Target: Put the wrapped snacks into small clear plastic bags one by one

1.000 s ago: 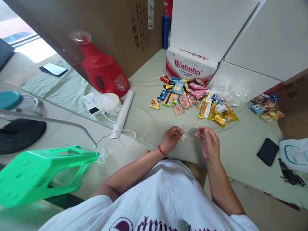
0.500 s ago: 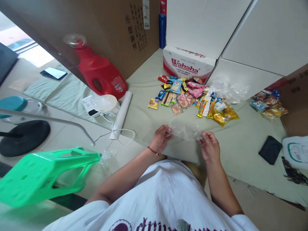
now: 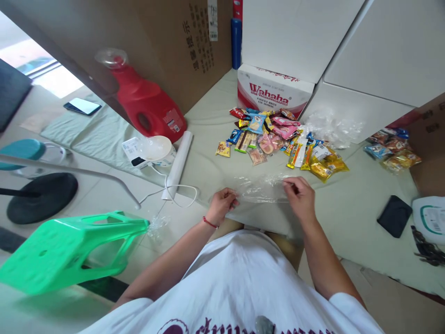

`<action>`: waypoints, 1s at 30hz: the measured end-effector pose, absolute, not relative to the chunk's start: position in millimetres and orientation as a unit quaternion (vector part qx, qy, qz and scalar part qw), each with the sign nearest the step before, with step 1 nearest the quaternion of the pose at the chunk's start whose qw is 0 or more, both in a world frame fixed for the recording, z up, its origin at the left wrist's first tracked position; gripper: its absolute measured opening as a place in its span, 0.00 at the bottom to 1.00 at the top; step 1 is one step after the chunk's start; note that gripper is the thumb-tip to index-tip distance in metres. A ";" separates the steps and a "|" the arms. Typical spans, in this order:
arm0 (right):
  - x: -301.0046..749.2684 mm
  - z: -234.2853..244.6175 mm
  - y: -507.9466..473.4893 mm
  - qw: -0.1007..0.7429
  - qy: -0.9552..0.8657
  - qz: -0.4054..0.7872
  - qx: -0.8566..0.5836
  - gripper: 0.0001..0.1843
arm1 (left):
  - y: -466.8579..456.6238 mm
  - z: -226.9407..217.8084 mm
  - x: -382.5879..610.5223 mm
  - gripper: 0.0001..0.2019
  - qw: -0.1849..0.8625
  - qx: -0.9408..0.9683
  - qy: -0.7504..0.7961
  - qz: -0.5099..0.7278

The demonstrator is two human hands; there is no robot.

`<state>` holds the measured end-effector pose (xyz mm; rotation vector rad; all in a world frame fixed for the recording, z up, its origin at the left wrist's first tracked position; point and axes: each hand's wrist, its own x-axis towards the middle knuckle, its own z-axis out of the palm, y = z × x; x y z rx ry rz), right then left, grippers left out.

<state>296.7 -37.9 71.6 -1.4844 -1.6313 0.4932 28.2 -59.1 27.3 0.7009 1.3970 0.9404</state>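
A clear plastic bag [image 3: 260, 189] is stretched flat between my two hands, low over the pale green cloth. My left hand [image 3: 223, 204], with a red string at the wrist, pinches its left end. At the upper right edge, my right hand [image 3: 301, 197] has the bag between thumb and fingers. Beyond the bag lies a pile of small wrapped snacks [image 3: 267, 132] in mixed colours. A small yellow packet [image 3: 223, 149] rests at the pile's left side, and yellow packets [image 3: 325, 164] lie at its right.
Behind the snacks stands a Wahaba-style printed carton [image 3: 273, 90]. More clear bags [image 3: 332, 127] are heaped right of it, near a bagged snack bundle [image 3: 392, 148]. A red jug [image 3: 149, 104], white roll [image 3: 178, 164] and green stool [image 3: 69, 246] are leftward. A black pouch [image 3: 394, 215] lies right.
My hands have moved apart, pulling the crumpled clear bag wider and flatter. The left hand shifted left and slightly down; the right hand rose and turned over the bag's edge.
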 end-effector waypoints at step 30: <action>246.6 24.8 -32.8 0.340 -0.593 0.298 -0.666 0.21 | -14.2 3.9 78.8 0.09 0.256 0.689 0.618 0.279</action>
